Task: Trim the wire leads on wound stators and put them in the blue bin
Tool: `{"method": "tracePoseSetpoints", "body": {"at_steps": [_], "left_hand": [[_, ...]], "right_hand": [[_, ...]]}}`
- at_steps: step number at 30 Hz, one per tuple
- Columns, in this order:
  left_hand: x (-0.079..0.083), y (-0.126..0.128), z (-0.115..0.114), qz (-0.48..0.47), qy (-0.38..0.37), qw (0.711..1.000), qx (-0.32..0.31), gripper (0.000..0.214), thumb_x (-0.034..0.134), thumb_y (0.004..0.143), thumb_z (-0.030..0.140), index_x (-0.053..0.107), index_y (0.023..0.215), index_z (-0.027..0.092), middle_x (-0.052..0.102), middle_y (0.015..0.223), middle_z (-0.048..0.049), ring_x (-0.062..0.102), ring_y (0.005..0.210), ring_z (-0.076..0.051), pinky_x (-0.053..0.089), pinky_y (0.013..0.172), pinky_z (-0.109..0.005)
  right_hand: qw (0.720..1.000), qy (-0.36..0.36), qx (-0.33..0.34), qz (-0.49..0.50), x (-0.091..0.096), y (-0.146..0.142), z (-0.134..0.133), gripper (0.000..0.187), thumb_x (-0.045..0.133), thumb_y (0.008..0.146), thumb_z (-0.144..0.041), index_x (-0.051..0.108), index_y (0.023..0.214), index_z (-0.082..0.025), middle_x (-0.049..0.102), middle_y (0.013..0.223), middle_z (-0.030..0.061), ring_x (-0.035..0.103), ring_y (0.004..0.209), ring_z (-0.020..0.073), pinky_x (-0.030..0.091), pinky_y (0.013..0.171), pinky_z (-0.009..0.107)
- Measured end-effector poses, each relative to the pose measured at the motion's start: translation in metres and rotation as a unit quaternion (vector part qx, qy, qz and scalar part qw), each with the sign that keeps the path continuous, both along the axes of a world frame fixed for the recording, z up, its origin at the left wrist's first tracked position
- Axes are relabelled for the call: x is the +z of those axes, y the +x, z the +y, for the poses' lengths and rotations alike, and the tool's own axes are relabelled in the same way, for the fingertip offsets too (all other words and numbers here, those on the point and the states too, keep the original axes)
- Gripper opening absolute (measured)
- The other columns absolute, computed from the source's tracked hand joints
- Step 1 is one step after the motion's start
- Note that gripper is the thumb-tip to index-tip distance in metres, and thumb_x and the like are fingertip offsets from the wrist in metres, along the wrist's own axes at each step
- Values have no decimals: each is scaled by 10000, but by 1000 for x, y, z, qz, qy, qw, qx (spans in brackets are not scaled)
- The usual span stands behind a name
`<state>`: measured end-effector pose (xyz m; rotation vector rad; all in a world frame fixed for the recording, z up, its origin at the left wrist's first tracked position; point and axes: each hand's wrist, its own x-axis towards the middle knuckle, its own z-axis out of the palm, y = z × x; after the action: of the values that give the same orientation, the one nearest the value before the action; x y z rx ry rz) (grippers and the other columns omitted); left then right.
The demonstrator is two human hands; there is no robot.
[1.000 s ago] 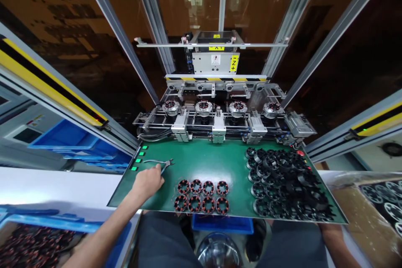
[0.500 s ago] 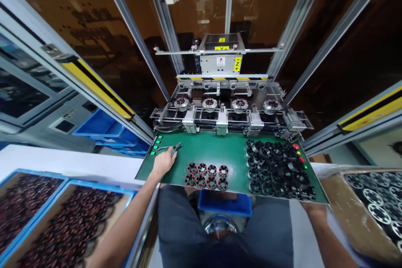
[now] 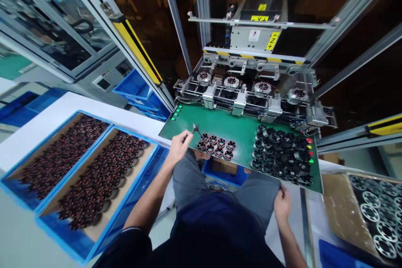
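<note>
My left hand is closed around a pair of pliers, whose jaws point away from me above the front left of the green worktop. Just right of the pliers, several stator cores with copper windings lie in two rows. My right hand hangs low beside my thigh, below the worktop's front edge. Its fingers are curled, with a small dark thing at them that I cannot make out. Above it on the worktop, black ring-shaped parts are stacked in a dense group.
Behind the worktop stands a machine with round metal fixtures holding wound cores. Blue trays full of cores sit at left. A cardboard box with metal rings is at right. Yellow-black guard posts flank the station.
My view has turned left and down. My left hand has lifted the pliers and moved nearer the wound cores and front edge. My right hand has come out from under the worktop's edge.
</note>
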<state>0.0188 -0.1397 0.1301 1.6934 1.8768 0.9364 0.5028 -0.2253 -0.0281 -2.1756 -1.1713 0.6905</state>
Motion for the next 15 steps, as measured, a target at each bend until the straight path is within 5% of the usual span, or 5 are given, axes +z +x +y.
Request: {"method": "tracePoseSetpoints", "body": {"at_steps": [3,7,11,13,15], "left_hand": [[19,34,-25,-147,0,987,-64,481,496,1089,583,601,846,181,479,674,41,438,650,-108,366,686,-250],[26,92,-48,-322,-42,939,-116,535,511,1065,670,553,823,195,407,558,70,323,508,-88,271,554,-253],[26,149,-67,-385,-69,901,-189,542,491,1077,666,493,789,206,403,576,64,315,511,-87,270,546,-266],[27,171,-75,-363,-48,906,-213,533,421,1111,630,472,788,210,415,616,52,334,541,-98,305,574,-282],[27,185,-81,-289,15,927,-240,530,318,1138,590,480,807,209,491,696,10,423,640,-134,374,663,-317]], "right_hand": [[997,46,-27,54,13,-38,-44,584,494,880,-636,614,1382,-363,644,1511,155,648,1401,389,519,1199,610],[975,111,49,186,68,-90,-61,655,643,905,-552,553,1472,-236,624,1549,161,630,1425,289,478,1271,563],[862,128,199,449,133,-118,-35,774,628,940,-569,400,1635,-319,457,1717,128,501,1566,265,409,1315,550],[788,85,247,557,151,-122,-25,845,580,927,-681,347,1679,-373,381,1771,74,417,1628,258,392,1326,542],[750,30,281,599,156,-125,-24,916,654,877,-673,341,1691,-391,363,1780,38,357,1660,240,349,1355,511]]}}
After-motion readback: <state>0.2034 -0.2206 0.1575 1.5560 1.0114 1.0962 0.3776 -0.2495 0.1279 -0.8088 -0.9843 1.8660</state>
